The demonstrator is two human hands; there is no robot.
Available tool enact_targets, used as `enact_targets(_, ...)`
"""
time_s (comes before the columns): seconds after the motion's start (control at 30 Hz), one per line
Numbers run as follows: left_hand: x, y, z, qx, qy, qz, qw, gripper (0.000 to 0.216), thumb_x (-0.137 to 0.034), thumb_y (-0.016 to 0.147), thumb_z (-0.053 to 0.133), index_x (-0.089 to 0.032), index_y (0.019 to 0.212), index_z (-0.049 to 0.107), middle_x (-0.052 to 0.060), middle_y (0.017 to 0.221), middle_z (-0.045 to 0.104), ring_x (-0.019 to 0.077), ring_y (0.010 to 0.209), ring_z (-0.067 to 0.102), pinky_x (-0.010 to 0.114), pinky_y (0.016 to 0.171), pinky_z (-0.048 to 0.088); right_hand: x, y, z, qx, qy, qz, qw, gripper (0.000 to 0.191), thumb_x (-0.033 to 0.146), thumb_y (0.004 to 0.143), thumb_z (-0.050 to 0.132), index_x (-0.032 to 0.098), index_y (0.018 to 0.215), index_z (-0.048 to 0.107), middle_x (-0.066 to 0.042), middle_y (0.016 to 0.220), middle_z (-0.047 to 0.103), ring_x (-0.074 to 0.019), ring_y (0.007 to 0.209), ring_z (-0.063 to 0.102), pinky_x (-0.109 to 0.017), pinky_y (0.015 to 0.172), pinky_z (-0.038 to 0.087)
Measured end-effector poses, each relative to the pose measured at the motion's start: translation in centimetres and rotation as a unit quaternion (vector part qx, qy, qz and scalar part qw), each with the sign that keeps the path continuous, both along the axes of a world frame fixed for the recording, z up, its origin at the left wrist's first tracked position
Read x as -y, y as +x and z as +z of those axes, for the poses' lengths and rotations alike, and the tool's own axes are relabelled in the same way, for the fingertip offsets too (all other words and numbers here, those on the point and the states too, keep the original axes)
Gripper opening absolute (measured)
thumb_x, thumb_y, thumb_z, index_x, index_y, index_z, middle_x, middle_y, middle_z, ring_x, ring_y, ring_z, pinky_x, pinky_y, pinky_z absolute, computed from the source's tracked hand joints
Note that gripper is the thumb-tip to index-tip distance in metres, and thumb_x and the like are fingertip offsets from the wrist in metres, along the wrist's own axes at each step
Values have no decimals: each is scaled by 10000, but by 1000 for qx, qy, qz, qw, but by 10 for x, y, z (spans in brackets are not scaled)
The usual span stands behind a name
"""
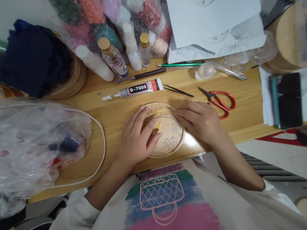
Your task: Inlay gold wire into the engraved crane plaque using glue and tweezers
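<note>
A round wooden disc [166,130] lies on the table before me, printed with fine wave lines. Gold wire strands [157,111] fan over its upper part, and a small pointed gold piece [158,126] stands out near its middle. My left hand [136,139] rests over the disc's left side with fingers spread, covering some of the goldwork. At the upper right rim, the fingers of my right hand [202,121] are pressed together; what they pinch is hidden. Just above the disc lie a B-7000 glue tube [138,88] and black tweezers [179,91].
Red-handled scissors [222,102] lie to the right, with a phone [289,101] beyond. Bottles [113,57] and bagged materials [99,16] line the back, next to drawing sheets [215,22]. A plastic bag [26,143] and white cable [103,143] occupy the left.
</note>
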State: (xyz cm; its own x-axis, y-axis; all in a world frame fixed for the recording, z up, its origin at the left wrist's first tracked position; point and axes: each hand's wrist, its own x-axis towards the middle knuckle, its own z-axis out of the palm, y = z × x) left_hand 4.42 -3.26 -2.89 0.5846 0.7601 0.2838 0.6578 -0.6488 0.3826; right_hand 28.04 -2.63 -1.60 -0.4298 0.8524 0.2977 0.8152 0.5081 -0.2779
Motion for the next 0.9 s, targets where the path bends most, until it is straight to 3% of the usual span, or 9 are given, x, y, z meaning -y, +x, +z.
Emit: enact_targets(0.9, 1, 0, 0, 1, -17, -2, 1000, 412, -288, 907, 581, -177, 1303, 552, 183, 1421, 492, 345, 1364, 446, 534, 1086, 415, 2, -1, 0, -9, -36, -17, 999, 216, 254, 967, 524, 199, 960, 733, -62, 864, 722, -178, 767, 659, -317, 671, 496)
